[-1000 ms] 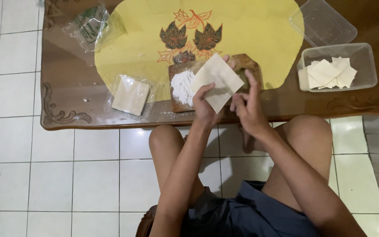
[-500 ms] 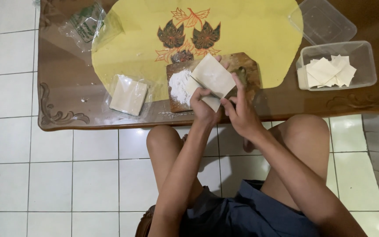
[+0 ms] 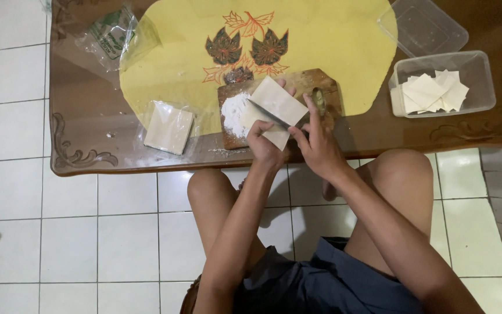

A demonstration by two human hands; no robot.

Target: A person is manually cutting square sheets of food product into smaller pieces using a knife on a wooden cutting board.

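A pale square dough wrapper lies on a small wooden cutting board, next to a heap of white flour. My left hand pinches the wrapper's near corner. My right hand grips a knife, whose dark blade lies slantwise across the wrapper. A small shiny object sits on the board just beyond my right fingers.
The board rests on a yellow leaf-printed mat on a brown wooden table. A bagged stack of wrappers lies left. At the right, a clear tub holds cut wrapper pieces, with its lid behind. A plastic bag lies far left.
The wrapper was held up between both hands before. Now it lies flatter on the board, and the knife blade crosses it.
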